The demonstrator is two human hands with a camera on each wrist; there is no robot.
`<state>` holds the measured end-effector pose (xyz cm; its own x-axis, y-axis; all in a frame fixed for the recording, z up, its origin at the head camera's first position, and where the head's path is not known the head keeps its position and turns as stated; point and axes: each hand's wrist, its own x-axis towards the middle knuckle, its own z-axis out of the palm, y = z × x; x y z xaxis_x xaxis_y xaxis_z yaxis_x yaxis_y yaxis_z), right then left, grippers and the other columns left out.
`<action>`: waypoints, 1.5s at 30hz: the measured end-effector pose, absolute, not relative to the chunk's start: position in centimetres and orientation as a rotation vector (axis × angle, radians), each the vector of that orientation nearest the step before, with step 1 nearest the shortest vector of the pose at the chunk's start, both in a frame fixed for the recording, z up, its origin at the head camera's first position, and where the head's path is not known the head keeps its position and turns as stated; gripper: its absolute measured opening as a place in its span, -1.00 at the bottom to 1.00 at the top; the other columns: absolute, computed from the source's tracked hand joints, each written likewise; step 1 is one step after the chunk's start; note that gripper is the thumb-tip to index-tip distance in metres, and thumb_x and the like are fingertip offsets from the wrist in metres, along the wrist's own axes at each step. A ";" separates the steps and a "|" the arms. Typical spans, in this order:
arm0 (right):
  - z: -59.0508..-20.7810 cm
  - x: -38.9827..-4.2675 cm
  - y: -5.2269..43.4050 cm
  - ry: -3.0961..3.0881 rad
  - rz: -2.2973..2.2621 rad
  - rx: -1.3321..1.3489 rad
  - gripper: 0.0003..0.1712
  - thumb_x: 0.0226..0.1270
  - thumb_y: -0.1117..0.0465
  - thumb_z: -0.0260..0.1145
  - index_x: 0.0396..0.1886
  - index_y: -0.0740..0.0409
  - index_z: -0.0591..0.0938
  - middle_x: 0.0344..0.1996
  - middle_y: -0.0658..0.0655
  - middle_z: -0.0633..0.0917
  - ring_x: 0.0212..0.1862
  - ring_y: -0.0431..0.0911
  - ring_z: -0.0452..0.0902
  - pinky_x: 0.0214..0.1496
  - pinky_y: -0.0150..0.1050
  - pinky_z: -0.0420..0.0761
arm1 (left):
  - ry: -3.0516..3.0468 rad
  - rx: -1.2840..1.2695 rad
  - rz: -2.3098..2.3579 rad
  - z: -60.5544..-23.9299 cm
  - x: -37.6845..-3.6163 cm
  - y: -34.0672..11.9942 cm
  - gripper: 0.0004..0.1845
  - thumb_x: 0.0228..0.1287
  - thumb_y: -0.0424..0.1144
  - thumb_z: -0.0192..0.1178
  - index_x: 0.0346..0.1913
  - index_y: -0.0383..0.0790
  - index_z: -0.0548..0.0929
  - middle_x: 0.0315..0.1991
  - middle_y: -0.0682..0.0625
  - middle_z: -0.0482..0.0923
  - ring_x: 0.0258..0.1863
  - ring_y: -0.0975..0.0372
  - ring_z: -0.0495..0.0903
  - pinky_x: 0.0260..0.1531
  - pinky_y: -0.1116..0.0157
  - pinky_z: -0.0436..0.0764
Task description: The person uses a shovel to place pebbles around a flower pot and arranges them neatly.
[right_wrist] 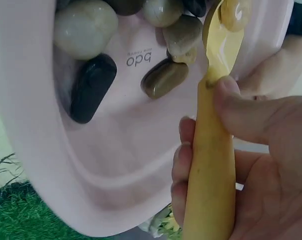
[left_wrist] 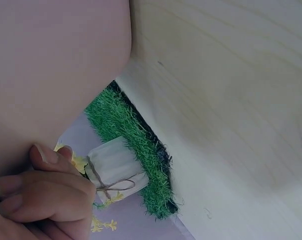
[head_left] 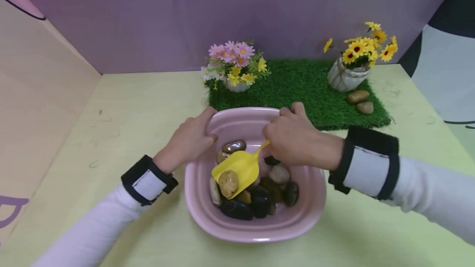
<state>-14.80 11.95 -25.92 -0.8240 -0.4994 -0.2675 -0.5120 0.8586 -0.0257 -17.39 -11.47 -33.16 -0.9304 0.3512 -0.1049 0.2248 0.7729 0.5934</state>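
Observation:
A pink basin [head_left: 256, 232] stands on the table with several smooth stones inside, black ones [head_left: 261, 201] and brown or pale ones [head_left: 279, 174] among them. My right hand [head_left: 295, 139] grips the handle of a small yellow shovel [head_left: 249, 168], thumb along its neck in the right wrist view. On the shovel's blade lies one tan pebble [head_left: 228, 183], above the other stones. My left hand [head_left: 191, 137] holds the basin's upper-left rim. In the left wrist view its curled fingers [left_wrist: 56, 195] show at the basin's edge, the gripped part of the rim partly hidden.
Behind the basin lies a green turf mat [head_left: 297, 90]. It carries a pot of pink and yellow flowers [head_left: 237, 67], a white pot [head_left: 345, 76] of yellow flowers, and two brown stones [head_left: 358, 96]. A purple backdrop [head_left: 185, 19] rises behind the table.

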 end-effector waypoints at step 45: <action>-27.1 -15.4 9.3 2.764 0.444 -1.113 -0.55 0.20 -0.18 0.38 -0.63 0.03 0.54 -0.44 0.06 0.66 -0.20 0.02 0.48 0.07 0.04 0.34 | 2.762 0.436 0.861 -33.2 -17.7 -11.5 -0.50 0.31 -0.27 0.12 0.30 -0.13 0.33 -0.11 -0.26 0.66 -0.59 0.16 0.69 -0.72 0.37 0.66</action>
<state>-15.38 9.28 -27.10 -0.7199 -0.6560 -0.2267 -0.6940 0.6850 0.2218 -17.66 -11.54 -33.19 -0.9330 0.3410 -0.1153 0.2150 0.7848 0.5813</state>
